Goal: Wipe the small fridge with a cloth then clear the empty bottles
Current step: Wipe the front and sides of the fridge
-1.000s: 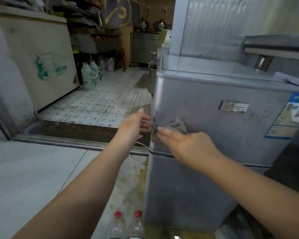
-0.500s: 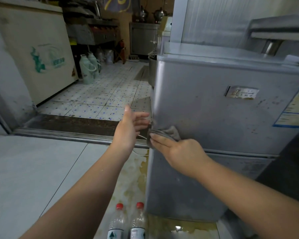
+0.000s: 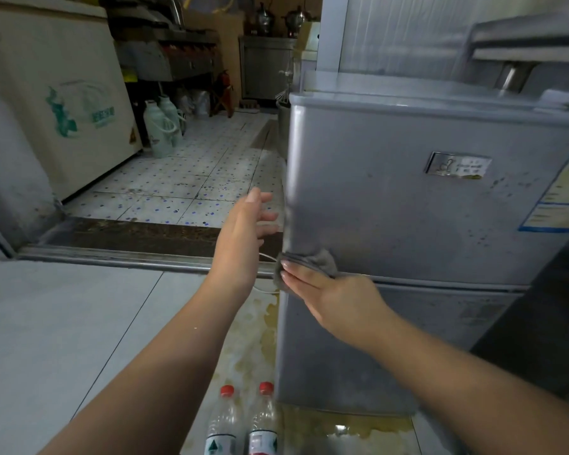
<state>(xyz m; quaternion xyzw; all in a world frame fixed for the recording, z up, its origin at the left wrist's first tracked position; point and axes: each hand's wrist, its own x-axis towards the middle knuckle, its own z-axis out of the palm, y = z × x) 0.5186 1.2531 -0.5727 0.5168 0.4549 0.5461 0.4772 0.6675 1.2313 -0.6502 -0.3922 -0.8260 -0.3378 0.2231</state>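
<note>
A: Where is the cloth (image 3: pixel 319 262)?
B: Under the right hand (image 3: pixel 334 298), whose straight fingers press it flat against the front of the small fridge (image 3: pixel 408 208), at the seam between the upper and lower doors, by the fridge's near corner.
A: And the left hand (image 3: pixel 243 231)?
B: Just beside the right one, fingers spread and holding nothing, reaching toward the fridge's side edge.
A: The bottles?
B: Two clear bottles (image 3: pixel 240 421) with red caps stand on the floor (image 3: pixel 63 323) below both hands, side by side, just beside the fridge's base, near a yellowish stain.
</note>
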